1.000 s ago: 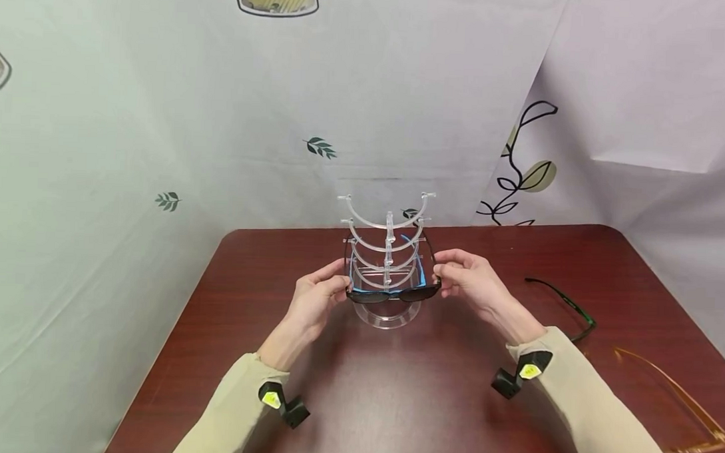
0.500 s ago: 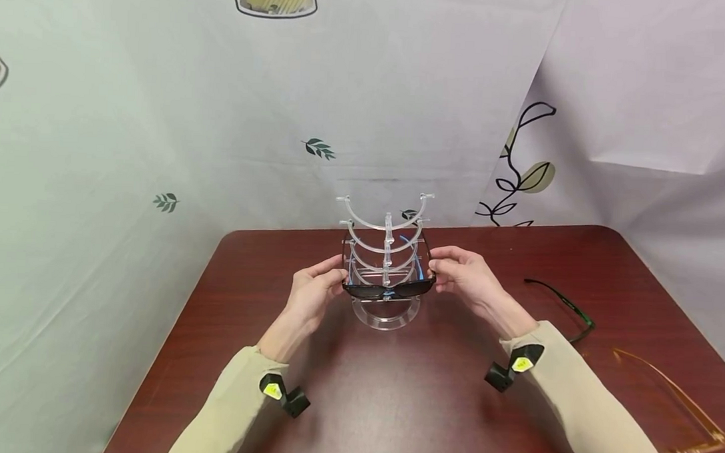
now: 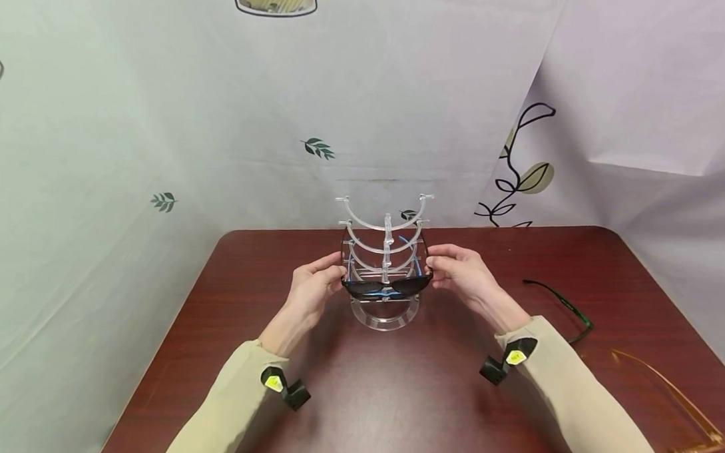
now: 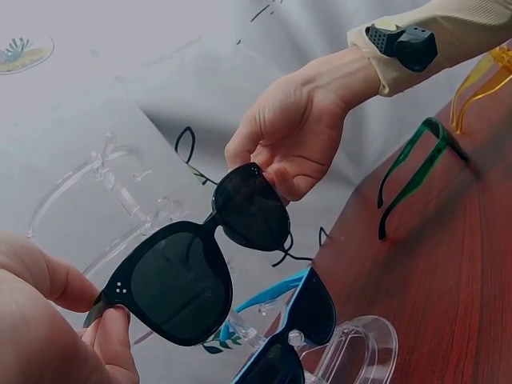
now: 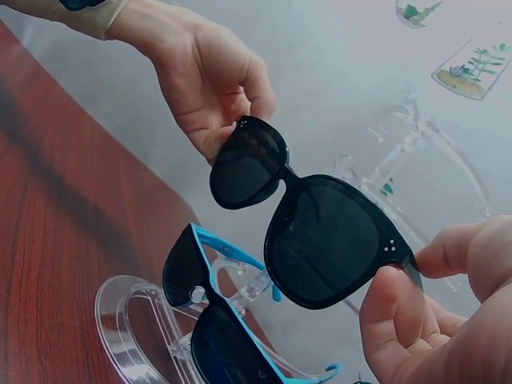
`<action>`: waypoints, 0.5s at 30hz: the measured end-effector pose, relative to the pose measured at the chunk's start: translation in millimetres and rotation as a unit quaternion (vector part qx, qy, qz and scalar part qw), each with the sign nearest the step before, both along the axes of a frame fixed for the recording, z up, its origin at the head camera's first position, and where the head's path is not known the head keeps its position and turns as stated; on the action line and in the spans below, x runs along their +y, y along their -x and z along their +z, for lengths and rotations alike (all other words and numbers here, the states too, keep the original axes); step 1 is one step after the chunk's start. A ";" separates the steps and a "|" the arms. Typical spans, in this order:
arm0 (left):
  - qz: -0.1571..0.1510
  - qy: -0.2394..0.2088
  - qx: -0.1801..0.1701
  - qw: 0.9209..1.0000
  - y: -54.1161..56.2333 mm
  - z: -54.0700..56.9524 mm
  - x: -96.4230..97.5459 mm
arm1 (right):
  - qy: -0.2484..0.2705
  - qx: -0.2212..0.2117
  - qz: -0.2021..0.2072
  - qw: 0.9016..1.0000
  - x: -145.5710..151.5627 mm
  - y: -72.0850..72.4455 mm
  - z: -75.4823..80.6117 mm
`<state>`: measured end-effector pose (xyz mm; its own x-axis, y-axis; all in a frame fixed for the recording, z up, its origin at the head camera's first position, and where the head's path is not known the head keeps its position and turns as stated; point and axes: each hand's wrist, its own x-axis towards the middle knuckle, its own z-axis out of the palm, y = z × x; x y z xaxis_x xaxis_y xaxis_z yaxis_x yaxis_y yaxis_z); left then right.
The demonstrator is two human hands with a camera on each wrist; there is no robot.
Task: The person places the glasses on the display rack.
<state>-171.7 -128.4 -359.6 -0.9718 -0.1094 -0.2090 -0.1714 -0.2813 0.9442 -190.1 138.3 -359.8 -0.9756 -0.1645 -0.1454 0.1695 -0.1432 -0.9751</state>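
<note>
Dial centred on the clear display stand (image 3: 387,254), twelve toward the pale printed cloth (image 3: 367,87). Black sunglasses (image 5: 324,240) at six, just in front of the stand's upright; dark lenses faced the person, temples ran back along either side of the clear arcs. Three small pale dots showed at each outer corner. Could not tell whether the frame touched the stand.

Left hand (image 3: 308,292) at eight: thumb and fingers closed in a pinch on the sunglasses near the hinge, no gap left at the tips. Right hand (image 3: 465,277) at three, matching grip on the opposite hinge, other fingers bent below the thumb. Frame was held between the two hands.

Second pair, blue-framed sunglasses (image 4: 320,308), lay beneath the black ones, low on the stand above its oval base (image 3: 383,324); a clear nose piece showed between the lenses.

Green glasses (image 4: 434,130) rested on the dark red table (image 3: 392,401) between three and four, beyond the right hand. Amber glasses (image 3: 716,437) lay farther out at four, partly cut off by the right sleeve (image 3: 578,394). Small black camera on each cuff; left sleeve (image 3: 231,395) entered from seven.
</note>
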 end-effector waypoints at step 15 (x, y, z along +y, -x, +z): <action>-0.002 0.000 0.000 1.000 11.1 -1.3 -0.9 | -0.002 -0.011 -0.010 1.000 -2.5 11.0 -2.4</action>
